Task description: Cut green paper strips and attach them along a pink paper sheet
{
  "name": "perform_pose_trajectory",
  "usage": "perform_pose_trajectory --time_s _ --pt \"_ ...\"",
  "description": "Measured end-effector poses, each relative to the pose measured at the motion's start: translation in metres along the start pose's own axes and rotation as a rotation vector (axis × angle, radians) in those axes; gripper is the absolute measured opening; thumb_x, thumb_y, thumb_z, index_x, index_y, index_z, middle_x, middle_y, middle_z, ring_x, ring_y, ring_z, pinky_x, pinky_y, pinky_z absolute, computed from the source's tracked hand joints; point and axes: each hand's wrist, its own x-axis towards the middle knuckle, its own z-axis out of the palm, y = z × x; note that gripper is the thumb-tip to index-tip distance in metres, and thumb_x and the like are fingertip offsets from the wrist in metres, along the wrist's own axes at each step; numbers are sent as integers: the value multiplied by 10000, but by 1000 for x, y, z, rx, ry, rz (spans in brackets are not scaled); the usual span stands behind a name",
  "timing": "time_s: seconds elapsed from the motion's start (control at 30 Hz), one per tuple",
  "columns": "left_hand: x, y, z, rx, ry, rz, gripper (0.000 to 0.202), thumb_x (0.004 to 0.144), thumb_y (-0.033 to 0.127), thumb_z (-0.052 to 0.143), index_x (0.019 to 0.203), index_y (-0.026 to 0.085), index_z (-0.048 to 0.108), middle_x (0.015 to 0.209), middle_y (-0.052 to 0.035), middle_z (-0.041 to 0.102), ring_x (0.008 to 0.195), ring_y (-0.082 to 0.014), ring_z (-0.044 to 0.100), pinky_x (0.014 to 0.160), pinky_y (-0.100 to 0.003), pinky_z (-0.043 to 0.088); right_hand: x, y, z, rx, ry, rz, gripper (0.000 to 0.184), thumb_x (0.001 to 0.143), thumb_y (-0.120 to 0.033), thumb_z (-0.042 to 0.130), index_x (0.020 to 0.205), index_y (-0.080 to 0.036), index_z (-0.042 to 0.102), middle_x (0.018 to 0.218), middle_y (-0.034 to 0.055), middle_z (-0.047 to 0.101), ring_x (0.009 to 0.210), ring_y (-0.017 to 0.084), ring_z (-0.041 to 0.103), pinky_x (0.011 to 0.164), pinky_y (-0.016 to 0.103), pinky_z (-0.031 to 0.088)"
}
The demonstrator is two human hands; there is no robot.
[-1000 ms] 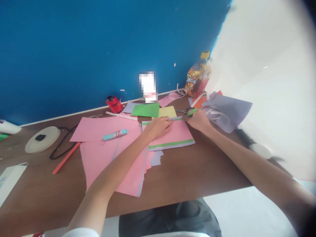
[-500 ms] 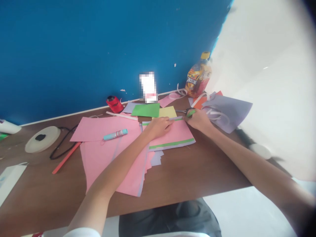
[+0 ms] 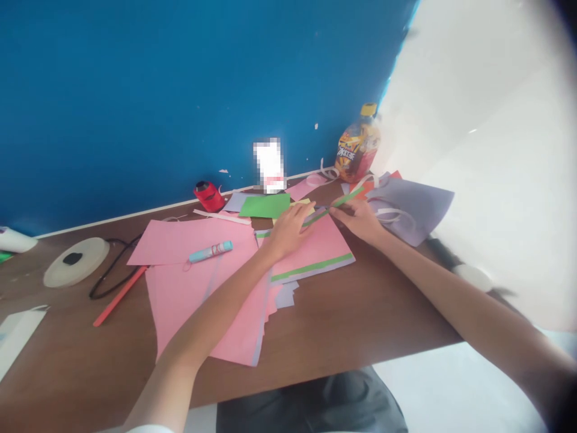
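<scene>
My left hand (image 3: pixel 288 228) rests on a pink sheet (image 3: pixel 318 246) that has a green strip (image 3: pixel 311 268) glued along its near edge. Its bent fingertips pinch the low end of a second green paper strip (image 3: pixel 347 198). My right hand (image 3: pixel 359 219) is closed on the same strip further right. The strip's far end slants up off the sheet toward the back right. Both hands are close together at the far edge of the pink sheet.
Larger pink sheets (image 3: pixel 193 282) lie to the left with a blue glue stick (image 3: pixel 210 251) on them. Green paper (image 3: pixel 265 205), a red object (image 3: pixel 208 193), a drink bottle (image 3: pixel 356 147) and purple paper (image 3: pixel 415 204) lie behind. A black cable (image 3: pixel 112 273), a white disc (image 3: pixel 76 261) and an orange stick (image 3: pixel 119 296) are at left.
The green strip lay flat along the sheet's far edge; now my right hand has raised its right end. My left hand shifted slightly. The view tilted a little.
</scene>
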Motion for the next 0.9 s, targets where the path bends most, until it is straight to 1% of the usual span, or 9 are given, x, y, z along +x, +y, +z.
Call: perform_pose_trajectory --time_s 0.13,0.2,0.27,0.3,0.37,0.47,0.57,0.77,0.9 --pt "2 3 4 -222 13 -57 606 916 434 534 1452 229 341 1385 -135 534 1287 -256 486 1045 -419 395 -6 -9 7 182 -41 26 303 782 -482 677 917 -212 656 868 38 663 719 158 608 637 292 523" --pt "3 3 6 -358 5 -103 533 902 455 553 1377 239 441 1294 -111 590 1181 -235 550 971 -378 435 -6 -11 5 207 -83 36 309 771 -479 685 934 -218 661 919 49 672 771 172 625 671 307 532" --pt "4 2 7 -459 7 -130 397 891 473 560 1197 219 575 1127 -77 643 1016 -202 591 871 -334 452 -4 -9 0 164 -135 13 293 779 -425 675 994 -226 658 973 55 686 840 191 641 734 331 536" --pt "5 1 6 -496 11 -136 341 889 480 559 1081 203 614 1027 -60 650 930 -183 589 821 -316 447 -1 -6 -4 108 -164 -9 295 785 -377 664 1040 -231 649 988 54 694 870 200 645 774 346 533" --pt "6 -1 5 -554 39 -150 325 890 496 546 873 178 610 842 -28 608 787 -148 547 731 -287 419 4 4 -13 -120 -88 -102 252 801 -266 608 1045 -217 647 1010 68 697 912 217 643 836 367 511" --pt "7 -3 3 -620 115 -191 390 879 532 543 728 172 532 713 0 521 673 -114 467 646 -263 368 12 20 -27 -605 32 -177 240 869 -209 473 1013 -194 664 1085 118 681 1006 268 613 904 409 459" --pt "8 -6 4 -664 177 -235 416 858 560 557 708 176 506 669 14 486 628 -100 424 612 -252 343 15 29 -35 -802 -9 -170 285 906 -214 414 1050 -190 659 1066 127 685 978 274 614 856 380 464" --pt "8 -11 9 -752 189 -252 355 858 531 569 837 176 564 738 9 553 664 -93 469 638 -229 364 12 28 -33 -934 -131 -235 295 913 -246 433 1127 -168 619 1074 134 646 980 272 595 863 366 453" --pt "7 -11 10 -715 179 -222 340 865 513 573 831 175 556 778 -2 568 720 -104 503 668 -229 385 6 21 -24 -1107 -112 -163 308 877 -131 405 1110 -130 606 1075 178 598 949 294 577 824 389 436"
